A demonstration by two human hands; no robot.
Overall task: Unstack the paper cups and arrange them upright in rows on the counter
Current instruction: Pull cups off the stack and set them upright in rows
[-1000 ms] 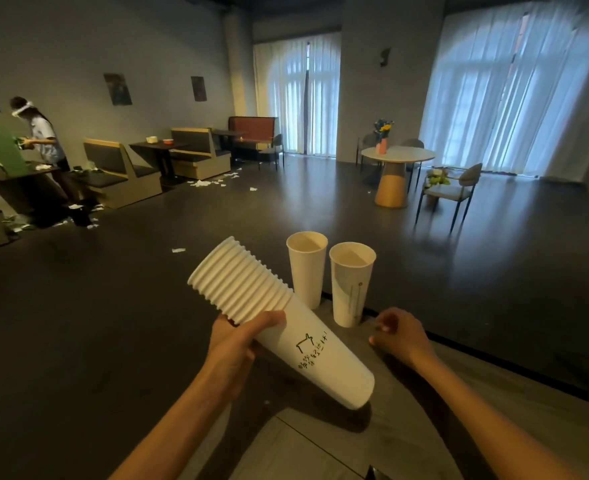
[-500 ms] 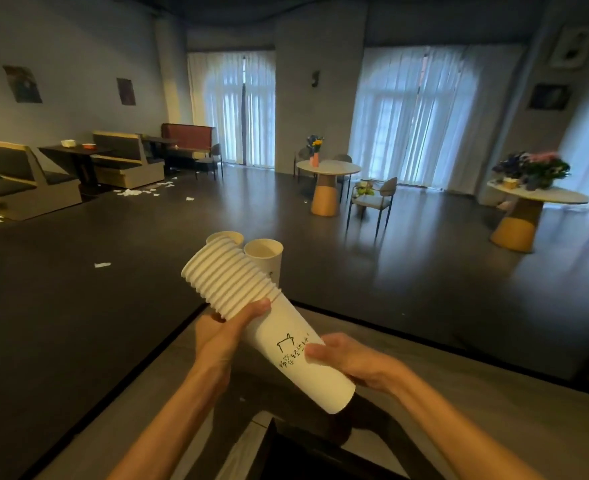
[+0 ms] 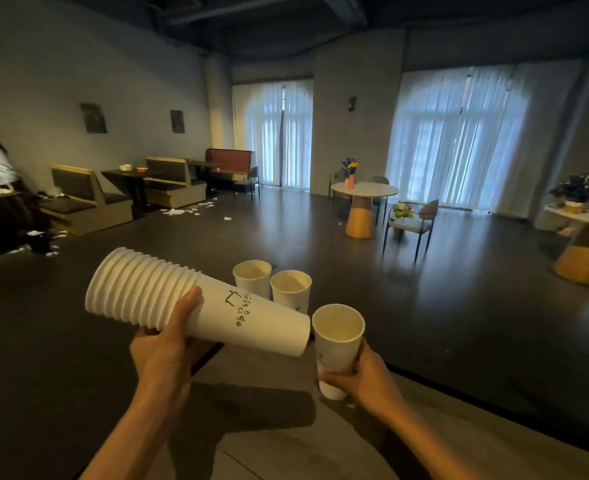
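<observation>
White paper cups: the left hand [image 3: 163, 344] grasps the tilted stack of cups [image 3: 196, 303] above the counter [image 3: 286, 441], rims pointing left. Beside its base, the right hand [image 3: 362, 377] grips a single cup [image 3: 336, 344] upright. Beyond the stack, two cups [image 3: 272, 282] stand upright on the counter, touching.

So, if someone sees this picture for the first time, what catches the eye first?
First, the long stack of paper cups, held sideways in the left hand at the centre. Next, the single cup held upright in the right hand, just before two standing cups at the counter edge.
</observation>
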